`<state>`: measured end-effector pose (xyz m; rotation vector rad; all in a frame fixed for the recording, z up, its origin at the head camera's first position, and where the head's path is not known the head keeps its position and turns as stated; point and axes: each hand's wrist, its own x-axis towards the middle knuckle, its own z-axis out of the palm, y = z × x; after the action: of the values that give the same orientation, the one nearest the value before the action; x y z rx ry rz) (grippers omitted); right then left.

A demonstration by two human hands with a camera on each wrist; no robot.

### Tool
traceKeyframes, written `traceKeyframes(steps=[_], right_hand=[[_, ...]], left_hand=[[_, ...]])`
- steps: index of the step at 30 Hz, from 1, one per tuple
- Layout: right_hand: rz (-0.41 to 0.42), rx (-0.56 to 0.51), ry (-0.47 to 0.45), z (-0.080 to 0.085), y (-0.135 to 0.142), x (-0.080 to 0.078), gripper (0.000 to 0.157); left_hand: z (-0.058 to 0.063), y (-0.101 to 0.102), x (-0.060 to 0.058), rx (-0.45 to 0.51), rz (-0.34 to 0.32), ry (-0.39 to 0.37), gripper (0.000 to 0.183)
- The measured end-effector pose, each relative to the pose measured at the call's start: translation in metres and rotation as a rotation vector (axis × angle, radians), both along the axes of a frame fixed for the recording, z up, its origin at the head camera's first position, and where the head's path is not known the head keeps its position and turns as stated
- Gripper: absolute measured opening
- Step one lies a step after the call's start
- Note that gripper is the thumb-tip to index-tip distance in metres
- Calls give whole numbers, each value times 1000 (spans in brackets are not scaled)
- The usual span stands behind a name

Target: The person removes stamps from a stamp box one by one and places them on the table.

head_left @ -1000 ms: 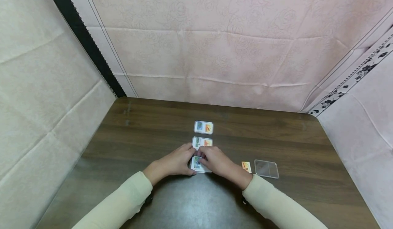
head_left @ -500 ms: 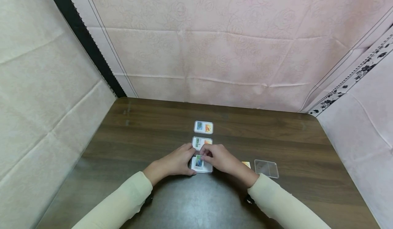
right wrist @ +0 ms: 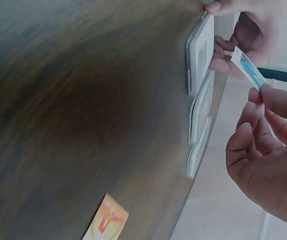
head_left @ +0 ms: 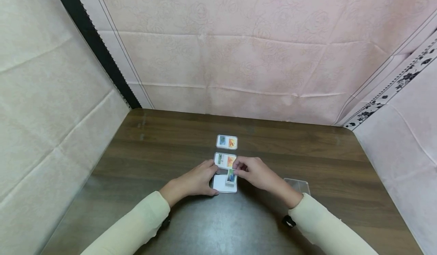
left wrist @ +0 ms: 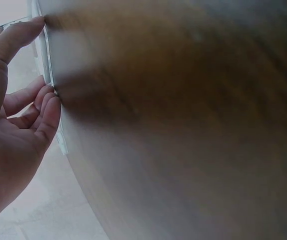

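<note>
My right hand (head_left: 257, 174) pinches a small blue-green postage stamp (head_left: 230, 177) between thumb and fingertips. In the right wrist view the stamp (right wrist: 249, 70) is held up by one end, tilted. Below it in the head view lies a flat clear case (head_left: 219, 186) with a white insert, nearest to me in a column. My left hand (head_left: 196, 179) holds this case at its left side, thumb at the near corner and fingers at the far one. Two similar cases stand farther off, the middle case (head_left: 220, 159) and the far case (head_left: 227, 142), each showing a pair of stamps.
A transparent lid-like case (head_left: 299, 185) lies on the wooden table (head_left: 164, 133), right of the column and partly behind my right forearm. An orange stamp (right wrist: 108, 217) lies on the table in the right wrist view. Pale cloth (head_left: 239, 57) hangs around the table.
The right hand has lifted the blue-green stamp off the near case's left part and moved it right. The left hand stays put. The right forearm now hides the orange stamp in the head view.
</note>
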<state>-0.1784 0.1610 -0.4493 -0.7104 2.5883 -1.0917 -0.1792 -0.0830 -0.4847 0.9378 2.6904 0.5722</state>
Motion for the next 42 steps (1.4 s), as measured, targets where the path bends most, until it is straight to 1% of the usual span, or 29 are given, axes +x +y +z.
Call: traceKeyframes(steps=[3,11,18,22,31,37,42], right_hand=[[-14,8,-9,2,6,0,7],[-1,10,6,3,23,4,6],[1,32,5,1,40,6,6],[5,54,-5,-1,49,7,3],[6,107,-20,-6,63,7,6],[-17,139,-26,-12,71,7,3],[-21,156,-24,-16,74,8,6]], left_hand=[[0,0,0,3,-6,9,57],[0,0,1,-5,-12,36,56],[1,0,2,-12,-14,35,57],[2,0,2,-5,-14,35,58],[2,1,1,-17,-5,17,57],[2,1,0,-24,-5,7,58],[2,1,0,-25,-3,7,58]])
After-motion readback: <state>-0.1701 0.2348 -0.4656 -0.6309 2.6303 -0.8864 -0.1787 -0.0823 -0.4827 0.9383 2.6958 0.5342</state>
